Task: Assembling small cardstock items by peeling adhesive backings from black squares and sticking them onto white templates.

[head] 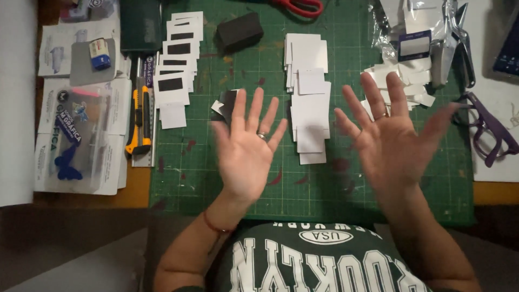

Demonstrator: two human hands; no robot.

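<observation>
Both hands, left hand [246, 154] and right hand [392, 146], hover spread wide and empty above the green cutting mat [227, 178]; between them lies a stack of thin white paper squares [309, 103], probably light, flimsy, best lifted by an edge.

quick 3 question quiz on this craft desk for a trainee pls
1. True or false: the left hand and the right hand are open, palms up, holding nothing.
2. What lies along the left edge of the green cutting mat? A. yellow utility knife B. stapler C. paintbrush
3. What colour are the scissors at the top edge?

Key: 1 true; 2 A; 3 red.
</observation>
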